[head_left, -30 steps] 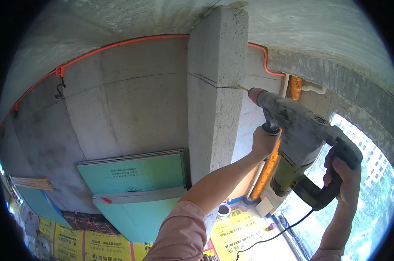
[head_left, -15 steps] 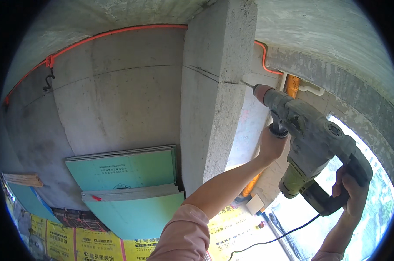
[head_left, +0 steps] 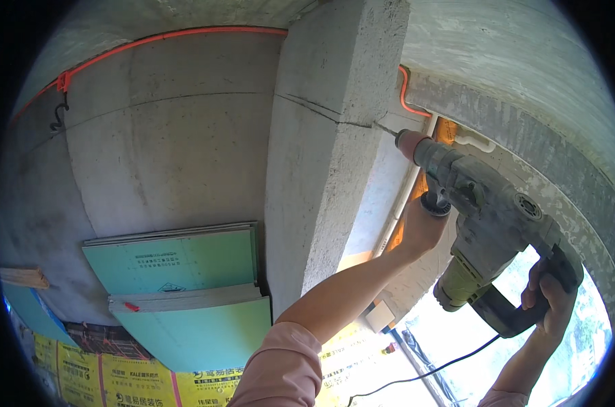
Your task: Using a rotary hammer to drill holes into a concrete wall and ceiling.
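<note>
A dusty grey and olive rotary hammer drill (head_left: 487, 210) is held up at the right, pointing up and to the left. My left hand (head_left: 424, 224) wraps round its side handle below the reddish chuck (head_left: 412, 144). At the rear, my right hand (head_left: 555, 298) grips the black D-shaped handle; whether a finger presses the trigger I cannot tell. The thin drill bit (head_left: 387, 129) reaches the concrete column (head_left: 351, 176) at the end of a dark marked line (head_left: 355, 124). Its tip appears to touch the surface there.
Green boards (head_left: 192, 332) lean on the concrete wall (head_left: 185, 163) at left. An orange-red conduit (head_left: 151, 42) runs under the ceiling. A white pipe (head_left: 404, 197) and orange pipe (head_left: 447, 130) stand behind the column. The black power cord (head_left: 429, 373) trails over yellow floor sheeting (head_left: 138, 380).
My view has shifted a little, so the wall, boards and column sit further left. Both hands keep their hold on the drill, and the bit stays at the same spot on the column.
</note>
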The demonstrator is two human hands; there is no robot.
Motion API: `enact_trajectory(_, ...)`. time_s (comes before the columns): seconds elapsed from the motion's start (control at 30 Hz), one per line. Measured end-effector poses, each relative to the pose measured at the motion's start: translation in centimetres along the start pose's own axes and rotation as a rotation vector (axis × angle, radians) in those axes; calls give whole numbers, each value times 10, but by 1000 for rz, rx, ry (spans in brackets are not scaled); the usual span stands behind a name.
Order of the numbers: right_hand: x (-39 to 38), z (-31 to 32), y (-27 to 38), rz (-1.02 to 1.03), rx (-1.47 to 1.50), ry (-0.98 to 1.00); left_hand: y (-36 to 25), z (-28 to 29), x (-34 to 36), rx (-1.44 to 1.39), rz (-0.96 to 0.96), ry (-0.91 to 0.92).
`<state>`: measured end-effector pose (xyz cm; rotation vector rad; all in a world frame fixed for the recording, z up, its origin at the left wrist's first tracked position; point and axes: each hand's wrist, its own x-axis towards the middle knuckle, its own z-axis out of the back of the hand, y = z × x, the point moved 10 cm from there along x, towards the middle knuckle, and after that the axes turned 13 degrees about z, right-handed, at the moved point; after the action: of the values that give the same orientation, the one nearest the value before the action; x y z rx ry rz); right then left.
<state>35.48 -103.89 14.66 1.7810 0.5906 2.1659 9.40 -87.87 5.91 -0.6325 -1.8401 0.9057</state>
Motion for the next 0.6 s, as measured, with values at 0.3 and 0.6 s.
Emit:
enact_trajectory(0.3, 0, 11, -10, -56, 49, -3, 6, 4, -1, 150, 78, 20)
enact_trajectory(0.6, -62, 55, -33, -31, 61, -50, 37, -19, -51, 94, 111, 171)
